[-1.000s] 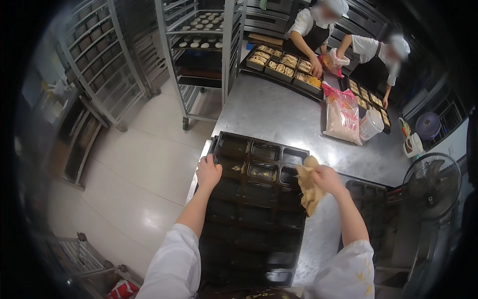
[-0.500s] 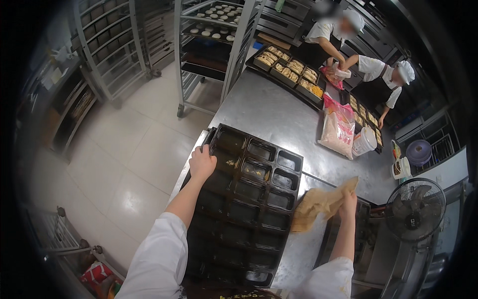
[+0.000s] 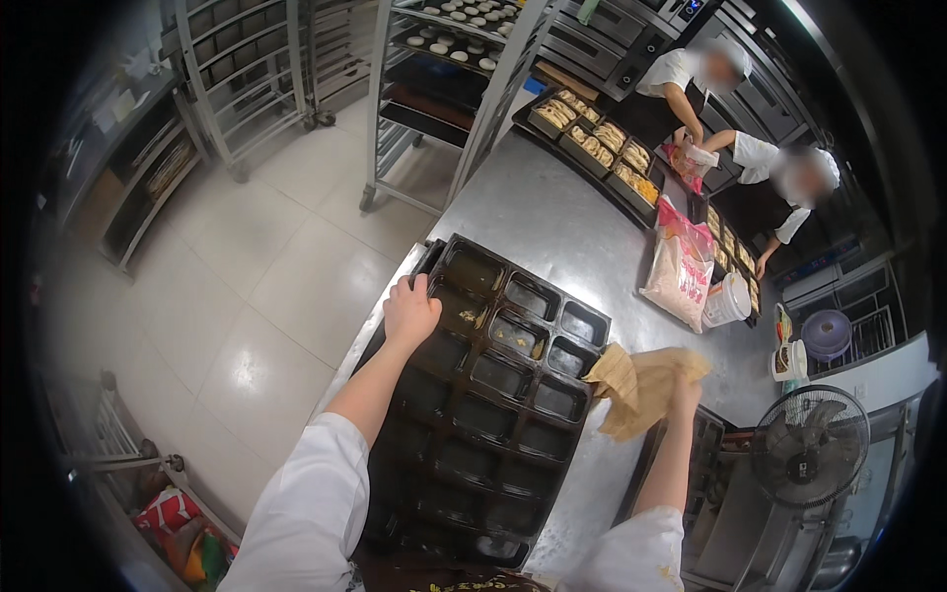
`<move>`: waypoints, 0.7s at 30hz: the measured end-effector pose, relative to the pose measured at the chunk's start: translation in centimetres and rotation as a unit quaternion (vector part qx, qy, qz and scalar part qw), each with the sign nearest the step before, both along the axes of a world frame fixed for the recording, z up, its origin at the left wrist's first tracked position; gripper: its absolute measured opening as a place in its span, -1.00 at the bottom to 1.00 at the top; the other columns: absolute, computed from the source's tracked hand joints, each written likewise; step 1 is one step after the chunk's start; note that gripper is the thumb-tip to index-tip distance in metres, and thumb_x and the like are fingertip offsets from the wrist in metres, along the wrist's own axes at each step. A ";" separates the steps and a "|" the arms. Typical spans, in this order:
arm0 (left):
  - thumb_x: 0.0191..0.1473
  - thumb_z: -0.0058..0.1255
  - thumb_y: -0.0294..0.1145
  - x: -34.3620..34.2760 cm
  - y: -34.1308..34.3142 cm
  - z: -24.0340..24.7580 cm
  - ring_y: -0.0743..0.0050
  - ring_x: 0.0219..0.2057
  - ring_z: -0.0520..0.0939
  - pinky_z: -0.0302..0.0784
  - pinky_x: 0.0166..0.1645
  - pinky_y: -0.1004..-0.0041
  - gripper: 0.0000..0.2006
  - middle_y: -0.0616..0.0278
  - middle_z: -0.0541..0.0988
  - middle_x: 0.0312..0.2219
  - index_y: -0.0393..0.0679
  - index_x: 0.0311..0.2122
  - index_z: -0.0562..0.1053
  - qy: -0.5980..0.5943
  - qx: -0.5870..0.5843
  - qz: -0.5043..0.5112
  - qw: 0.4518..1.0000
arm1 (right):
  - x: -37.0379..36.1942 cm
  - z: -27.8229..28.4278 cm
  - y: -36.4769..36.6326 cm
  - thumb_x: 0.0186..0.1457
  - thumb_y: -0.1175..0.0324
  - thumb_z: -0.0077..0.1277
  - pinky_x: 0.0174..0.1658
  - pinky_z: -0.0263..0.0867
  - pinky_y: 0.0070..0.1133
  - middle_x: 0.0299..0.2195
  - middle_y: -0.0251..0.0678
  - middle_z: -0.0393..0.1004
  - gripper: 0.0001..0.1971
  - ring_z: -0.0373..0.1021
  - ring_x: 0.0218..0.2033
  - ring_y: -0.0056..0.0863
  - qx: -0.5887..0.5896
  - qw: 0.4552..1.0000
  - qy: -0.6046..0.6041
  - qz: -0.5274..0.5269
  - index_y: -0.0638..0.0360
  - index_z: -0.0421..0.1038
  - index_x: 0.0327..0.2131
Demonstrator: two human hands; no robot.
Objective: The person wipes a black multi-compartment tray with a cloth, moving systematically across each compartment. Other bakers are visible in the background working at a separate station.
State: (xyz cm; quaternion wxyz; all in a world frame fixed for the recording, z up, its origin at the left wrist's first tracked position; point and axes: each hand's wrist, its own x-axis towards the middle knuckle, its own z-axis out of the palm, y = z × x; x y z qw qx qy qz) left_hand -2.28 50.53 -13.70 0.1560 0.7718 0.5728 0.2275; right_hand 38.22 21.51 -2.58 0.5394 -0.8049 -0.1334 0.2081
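A large dark baking pan with rows of rectangular moulds lies in front of me on the steel table. Yellowish crumbs or scraps sit in a couple of its far moulds; the near ones are dark and hard to make out. My left hand is closed over the pan's far left rim. Off the pan's right side, my right hand grips a tan cloth, which hangs loosely with its left corner close to the pan's edge.
Across the steel table stand filled loaf tins, a pink-and-clear bag and a white bucket. Two co-workers work at the far side. A tray rack stands ahead, a fan at right.
The cloth has swung left toward the pan and spread out, with my right hand shifting slightly left. My left hand stays on the rim. The whole view has shifted a little.
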 end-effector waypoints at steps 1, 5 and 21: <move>-0.12 -0.11 -0.28 -0.1 0.1 0.0 -0.02 -0.16 0.44 0.39 -0.19 0.04 -0.61 -0.06 0.37 -0.15 -0.13 -0.11 0.30 0.001 0.000 0.002 1.000 | -0.3 1.4 0.8 0.08 0.23 0.01 -0.09 0.35 -0.34 -0.11 -0.20 0.40 -0.56 0.39 -0.12 -0.31 0.075 0.995 0.059 -0.011 0.28 0.26 -0.02; -0.12 -0.11 -0.28 0.2 -0.1 0.6 -0.01 -0.16 0.44 0.39 -0.19 0.04 -0.62 -0.05 0.37 -0.16 -0.12 -0.12 0.31 0.006 -0.005 0.011 1.000 | -4.9 3.6 6.3 0.11 0.19 -0.04 -0.09 0.33 -0.41 -0.11 -0.22 0.39 -0.58 0.37 -0.12 -0.33 0.218 0.965 0.147 0.026 0.25 0.30 -0.03; -0.10 -0.10 -0.28 0.1 -0.1 0.4 -0.04 -0.15 0.42 0.39 -0.15 0.06 -0.57 -0.05 0.36 -0.15 -0.11 -0.05 0.29 0.010 -0.020 0.004 1.000 | -14.4 -3.3 12.8 -0.15 0.19 0.04 -0.08 0.11 -0.42 -0.27 -0.39 0.47 -0.66 0.22 -0.12 -0.33 -0.207 0.549 -0.607 0.536 0.15 0.43 -0.27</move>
